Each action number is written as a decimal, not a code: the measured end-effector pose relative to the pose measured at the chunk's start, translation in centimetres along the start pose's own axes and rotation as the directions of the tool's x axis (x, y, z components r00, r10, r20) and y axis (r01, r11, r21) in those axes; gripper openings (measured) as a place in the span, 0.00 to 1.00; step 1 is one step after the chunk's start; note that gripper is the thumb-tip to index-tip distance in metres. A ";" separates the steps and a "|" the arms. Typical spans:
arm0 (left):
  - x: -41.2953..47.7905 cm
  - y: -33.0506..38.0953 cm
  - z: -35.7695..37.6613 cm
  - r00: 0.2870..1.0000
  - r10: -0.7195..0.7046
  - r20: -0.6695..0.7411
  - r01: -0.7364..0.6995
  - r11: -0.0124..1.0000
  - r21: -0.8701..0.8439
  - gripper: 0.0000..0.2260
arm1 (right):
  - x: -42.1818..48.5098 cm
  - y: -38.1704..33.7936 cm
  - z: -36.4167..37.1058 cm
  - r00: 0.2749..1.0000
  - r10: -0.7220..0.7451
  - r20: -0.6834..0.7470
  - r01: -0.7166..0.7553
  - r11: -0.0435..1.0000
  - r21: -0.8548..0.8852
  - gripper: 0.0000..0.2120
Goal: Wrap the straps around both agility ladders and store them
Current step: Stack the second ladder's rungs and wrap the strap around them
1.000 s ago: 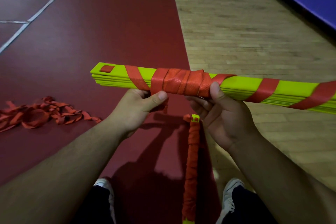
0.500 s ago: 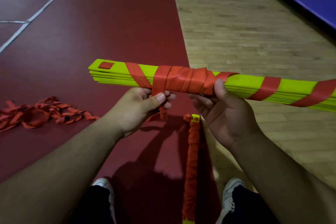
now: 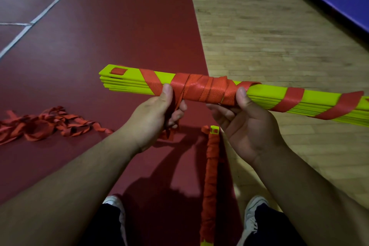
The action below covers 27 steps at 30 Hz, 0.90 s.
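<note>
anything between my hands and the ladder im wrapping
Nothing visible. Both hands are on the ladder bundle: the left hand grips the loose strap end with its thumb on the bundle, and the right hand grips it beside the thick wrap. The other wrapped ladder lies on the floor below, apart.
</note>
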State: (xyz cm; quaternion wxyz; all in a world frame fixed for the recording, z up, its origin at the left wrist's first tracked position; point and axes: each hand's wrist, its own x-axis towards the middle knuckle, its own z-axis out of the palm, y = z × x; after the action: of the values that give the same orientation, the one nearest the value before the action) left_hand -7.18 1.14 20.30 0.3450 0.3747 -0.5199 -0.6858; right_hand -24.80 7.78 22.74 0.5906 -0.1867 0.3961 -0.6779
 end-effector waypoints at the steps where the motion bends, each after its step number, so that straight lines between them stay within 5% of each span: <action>1: 0.0 -0.1 0.0 1.000 -0.001 -0.012 0.002 1.000 0.019 0.27 | 0.0 0.1 0.0 1.000 0.001 0.002 -0.001 1.000 -0.003 0.18; 12: 0.0 -0.6 -0.9 0.997 0.073 0.018 -0.075 0.982 0.174 0.29 | -0.1 0.2 0.1 0.999 0.014 0.028 -0.014 1.000 -0.016 0.16; 17: -0.1 -0.3 -1.0 0.982 0.181 -0.053 -0.148 0.916 0.372 0.28 | -0.1 0.1 0.2 0.999 0.023 0.037 -0.023 1.000 -0.001 0.19; 22: 0.1 -0.3 -0.9 0.984 0.160 -0.081 -0.152 0.984 0.093 0.22 | -0.2 0.1 0.5 0.999 0.020 0.040 -0.019 1.000 -0.024 0.20; 27: -0.1 -0.5 -0.9 0.989 0.138 -0.057 -0.133 0.988 0.083 0.15 | 0.4 0.1 0.4 0.998 -0.055 -0.006 0.055 0.998 0.006 0.19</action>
State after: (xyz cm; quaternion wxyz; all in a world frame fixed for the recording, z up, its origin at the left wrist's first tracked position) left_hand -6.43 0.91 19.68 0.3916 0.3733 -0.5599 -0.6276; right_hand -24.53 7.22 22.84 0.5712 -0.1935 0.3906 -0.6955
